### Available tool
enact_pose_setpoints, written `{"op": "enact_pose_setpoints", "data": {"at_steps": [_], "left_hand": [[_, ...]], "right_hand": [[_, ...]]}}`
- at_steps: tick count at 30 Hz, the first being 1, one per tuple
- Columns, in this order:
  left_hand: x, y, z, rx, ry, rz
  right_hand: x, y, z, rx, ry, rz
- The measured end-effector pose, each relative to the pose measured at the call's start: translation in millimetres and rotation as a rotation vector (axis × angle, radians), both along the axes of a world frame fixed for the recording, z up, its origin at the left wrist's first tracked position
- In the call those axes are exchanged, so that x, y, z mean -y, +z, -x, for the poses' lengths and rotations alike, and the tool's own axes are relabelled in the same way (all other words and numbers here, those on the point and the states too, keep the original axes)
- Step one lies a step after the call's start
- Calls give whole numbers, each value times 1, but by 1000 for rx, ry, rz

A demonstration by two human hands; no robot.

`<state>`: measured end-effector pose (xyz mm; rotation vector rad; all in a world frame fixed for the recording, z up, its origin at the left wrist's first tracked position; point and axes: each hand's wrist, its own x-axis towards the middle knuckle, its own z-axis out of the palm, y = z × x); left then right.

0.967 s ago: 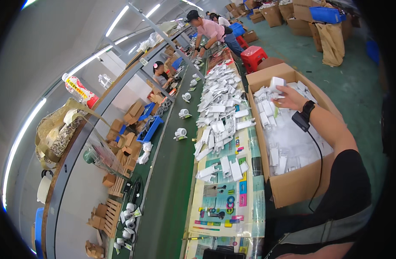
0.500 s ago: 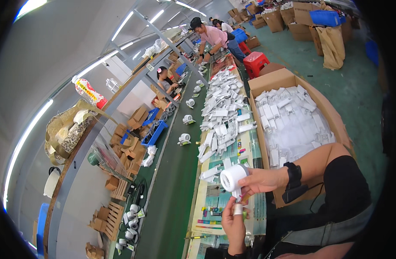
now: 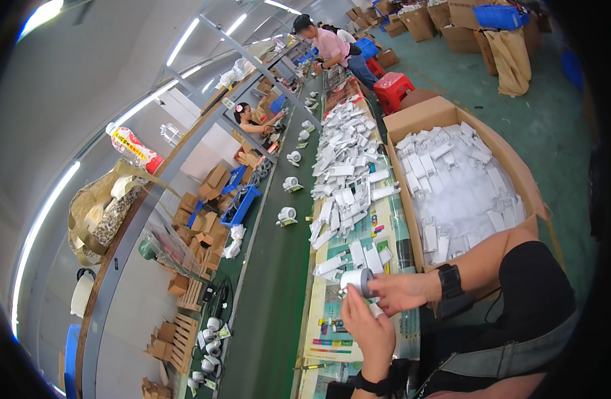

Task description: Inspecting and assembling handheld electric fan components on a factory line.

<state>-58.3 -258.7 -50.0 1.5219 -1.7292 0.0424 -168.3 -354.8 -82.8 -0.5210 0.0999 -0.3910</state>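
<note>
A white cylindrical plastic device (image 3: 352, 282) with a grey rim is held between my two hands over the near end of the worktable. My left hand (image 3: 370, 327) is closed about its near-left side, fingertips pressed against it. From the right, my right hand (image 3: 404, 293) grips the grey-rimmed end. A small white piece shows beneath my fingers, partly hidden. Just beyond lie a few flat white plastic pieces (image 3: 368, 257), and a large heap of similar white pieces (image 3: 345, 166) stretches farther along the table.
To the left runs a green conveyor belt (image 3: 262, 292) carrying spaced white round units (image 3: 287, 216). An open cardboard box (image 3: 535, 193) of white parts stands to the right. Several units (image 3: 212, 349) lie beyond the belt's left edge. Two people (image 3: 332, 46) (image 3: 255, 126) work farther along.
The device has turned from showing its round face to showing its side with the grey rim, and has dropped slightly. My left hand has moved up closer against it.
</note>
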Motion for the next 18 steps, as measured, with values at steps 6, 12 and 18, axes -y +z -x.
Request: {"op": "enact_pose_setpoints", "data": {"at_steps": [6,12,18], "left_hand": [[14,19,2,-6,-165,-73],[14,40,-3,357,-68,37],[-38,2,-90,141,103,74]], "right_hand": [[18,5,-12,-100,-225,-3],[56,3,-18,-41,-297,-67],[154,41,-7,3,-670,96]]}}
